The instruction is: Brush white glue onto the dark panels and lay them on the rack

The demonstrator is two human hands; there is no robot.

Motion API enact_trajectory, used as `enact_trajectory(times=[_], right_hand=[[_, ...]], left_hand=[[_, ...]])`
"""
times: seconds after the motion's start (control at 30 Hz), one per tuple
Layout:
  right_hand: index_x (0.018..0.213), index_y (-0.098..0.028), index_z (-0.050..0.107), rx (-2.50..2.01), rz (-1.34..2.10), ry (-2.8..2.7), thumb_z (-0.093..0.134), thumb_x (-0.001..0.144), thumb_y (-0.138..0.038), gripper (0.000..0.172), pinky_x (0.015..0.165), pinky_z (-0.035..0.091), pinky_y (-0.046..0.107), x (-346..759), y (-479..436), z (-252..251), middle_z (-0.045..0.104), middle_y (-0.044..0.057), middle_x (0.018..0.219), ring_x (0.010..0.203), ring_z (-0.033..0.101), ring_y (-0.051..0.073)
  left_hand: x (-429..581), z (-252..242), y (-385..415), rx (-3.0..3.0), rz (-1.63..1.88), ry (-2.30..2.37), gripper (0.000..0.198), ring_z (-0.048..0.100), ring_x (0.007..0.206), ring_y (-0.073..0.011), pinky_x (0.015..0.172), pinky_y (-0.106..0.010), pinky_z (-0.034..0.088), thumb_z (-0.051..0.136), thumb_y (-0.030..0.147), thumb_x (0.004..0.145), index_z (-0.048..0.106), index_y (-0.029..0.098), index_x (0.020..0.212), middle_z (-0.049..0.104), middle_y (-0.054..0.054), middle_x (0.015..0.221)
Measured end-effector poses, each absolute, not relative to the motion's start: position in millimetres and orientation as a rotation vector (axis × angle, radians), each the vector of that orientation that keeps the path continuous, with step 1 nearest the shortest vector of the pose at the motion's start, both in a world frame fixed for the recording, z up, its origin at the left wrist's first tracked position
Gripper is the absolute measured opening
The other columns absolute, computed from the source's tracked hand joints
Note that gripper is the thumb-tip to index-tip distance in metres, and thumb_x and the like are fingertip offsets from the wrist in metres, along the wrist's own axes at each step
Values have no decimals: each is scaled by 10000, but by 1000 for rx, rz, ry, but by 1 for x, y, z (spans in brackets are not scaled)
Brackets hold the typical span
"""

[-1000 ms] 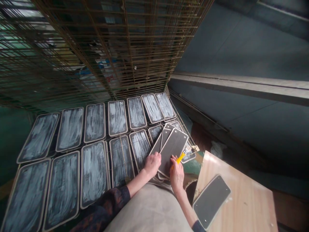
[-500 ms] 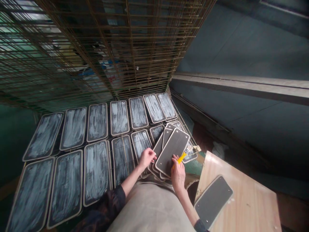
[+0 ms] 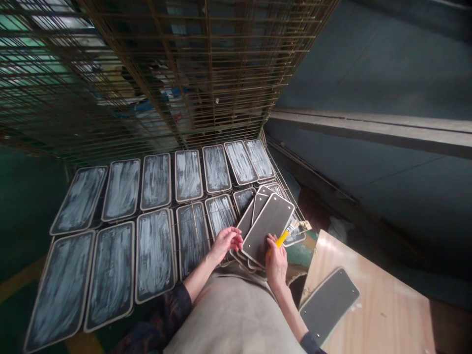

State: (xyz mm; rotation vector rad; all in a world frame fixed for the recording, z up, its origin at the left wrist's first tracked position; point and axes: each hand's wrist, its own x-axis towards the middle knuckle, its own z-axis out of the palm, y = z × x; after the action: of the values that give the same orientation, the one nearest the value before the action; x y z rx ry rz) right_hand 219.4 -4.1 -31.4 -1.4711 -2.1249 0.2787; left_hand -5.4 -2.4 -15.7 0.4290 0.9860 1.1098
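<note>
My right hand [image 3: 276, 258] is wrapped round the yellow handle of a brush [image 3: 283, 238], its bristles pointing up and right. Beneath that hand lies the top dark panel [image 3: 269, 227] of a loose pile, a plain grey-black rounded rectangle with a pale edge and small studs near its corners. At the pile's left edge is my left hand [image 3: 226, 243], its fingers curled towards the thumb; whether something small is between them cannot be made out. Several panels streaked with white, such as one [image 3: 155, 253] left of my hands, lie in two rows on a wire rack.
Wire racks [image 3: 206, 64] rise behind the rows. On the right, a wooden board [image 3: 387, 305] carries one plain dark panel [image 3: 330, 305]. A blue-grey wall [image 3: 387, 64] with a pale ledge stands beyond.
The view has shifted slightly, so the racks and panels sit further right. My left hand's fingers have curled more at the pile's edge. My right hand still holds the brush.
</note>
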Motion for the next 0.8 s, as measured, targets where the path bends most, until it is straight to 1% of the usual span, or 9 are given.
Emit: enact_trajectory(times=[0.17, 0.3, 0.5, 0.7, 0.8], right_hand=[[1229, -165, 466, -1511, 315, -2075, 355, 830, -78, 423, 999, 371, 481, 225, -6, -17, 514, 111, 1316, 1256, 425, 228], [1225, -168, 472, -1511, 327, -2050, 368, 859, -105, 386, 986, 385, 472, 225, -9, -8, 527, 114, 1301, 1238, 445, 233], [1222, -184, 485, -1499, 322, -2051, 380, 865, -122, 377, 978, 398, 462, 223, -12, -2, 539, 102, 1289, 1230, 456, 230], [1213, -182, 482, -1501, 303, -2030, 386, 868, -124, 362, 972, 414, 438, 224, -11, 2, 551, 95, 1276, 1202, 479, 218], [1213, -183, 487, -1497, 291, -2031, 385, 869, -133, 362, 965, 419, 438, 224, -11, 2, 558, 92, 1268, 1199, 482, 223]], left_hand=[[-8, -15, -8, 471, 1086, 991, 322, 648, 609, -141, 508, -216, 459, 565, 408, 823, 514, 126, 969, 635, -42, 763], [-7, -15, -12, 476, 1056, 1015, 371, 639, 582, -135, 502, -217, 461, 578, 453, 813, 519, 120, 964, 627, -35, 731], [-7, -11, -12, 513, 1061, 1049, 377, 584, 485, -101, 425, -182, 399, 560, 493, 811, 517, 133, 914, 570, 22, 605], [-7, -7, -14, 492, 1104, 1051, 354, 563, 432, -96, 367, -167, 352, 539, 518, 814, 463, 172, 833, 445, 90, 528], [-9, -6, -16, 488, 1102, 1057, 363, 548, 402, -95, 347, -160, 322, 569, 515, 794, 441, 175, 774, 447, 89, 492]])
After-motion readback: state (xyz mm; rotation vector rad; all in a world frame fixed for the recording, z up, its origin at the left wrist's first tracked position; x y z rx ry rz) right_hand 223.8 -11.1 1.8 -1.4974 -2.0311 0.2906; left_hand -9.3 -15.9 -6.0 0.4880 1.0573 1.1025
